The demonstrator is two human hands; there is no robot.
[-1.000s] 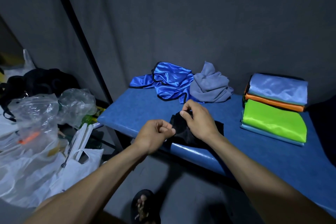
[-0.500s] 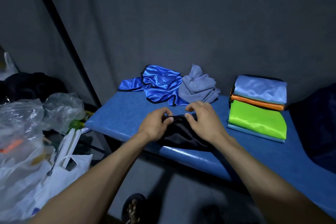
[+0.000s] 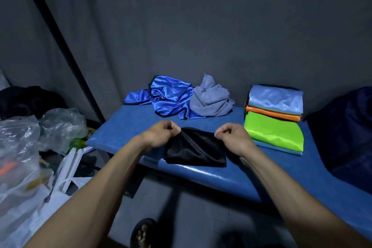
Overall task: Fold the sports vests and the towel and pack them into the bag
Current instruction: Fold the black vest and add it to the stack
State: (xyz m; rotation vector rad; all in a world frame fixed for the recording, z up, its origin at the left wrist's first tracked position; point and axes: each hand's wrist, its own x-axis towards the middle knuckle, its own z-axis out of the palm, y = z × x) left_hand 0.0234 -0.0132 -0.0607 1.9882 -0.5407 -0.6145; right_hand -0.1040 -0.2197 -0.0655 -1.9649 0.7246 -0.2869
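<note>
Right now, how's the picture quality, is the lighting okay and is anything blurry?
Head view: dim, bluish light; glare streak along the bench's front edge; the black mesh cloth reads nearly featureless; wide-angle bending of the pole; no marked blur.

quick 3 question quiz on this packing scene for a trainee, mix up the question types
1. True or false: both the left hand and the right hand pinch the far edge of the black mesh bag.
2. Which crumpled item lies directly beside the grey towel? A) green vest B) royal blue vest C) orange vest
3. Fill in: in the folded stack, the top vest is light blue, and the one lying nearest the camera is ____.

Key: 1 true; 2 B, the royal blue vest; 3 green.
</note>
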